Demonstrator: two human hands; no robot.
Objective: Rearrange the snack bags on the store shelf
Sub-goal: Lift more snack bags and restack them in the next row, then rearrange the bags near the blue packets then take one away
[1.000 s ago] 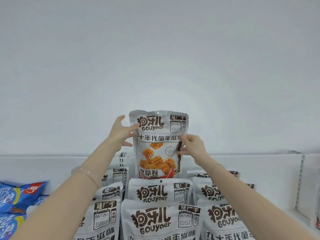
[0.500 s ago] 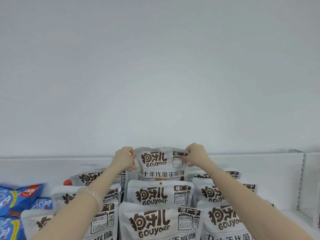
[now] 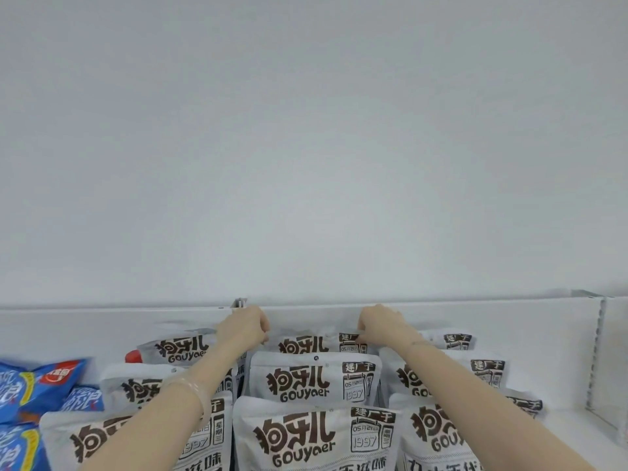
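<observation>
Now, from the head view, the only one I have, both of my hands are at the back of the store shelf (image 3: 560,334). My left hand (image 3: 245,326) is closed on the top left corner of the rear Gouyaer snack bag (image 3: 316,343), and my right hand (image 3: 380,324) pinches its top right corner, fingers curled tight on the seal. 1 second ago I held this same bag high above the row, its whole front showing; half a second ago it was halfway down. It has since sunk behind the middle Gouyaer bag (image 3: 314,379), so that only its top band and logo show, just under the shelf's back wall.

That tells me the bag is as good as seated at the back of the centre column, upright and in line with the front Gouyaer bag (image 3: 312,440). I judge this placement nearly done; letting go with both hands is what remains, and the bag could slump backwards if it has no support.

To the left, the tilted Gouyaer bag (image 3: 176,348) leans out of line, and the blue snack bags (image 3: 37,385) lie in a loose heap beyond it.
</observation>
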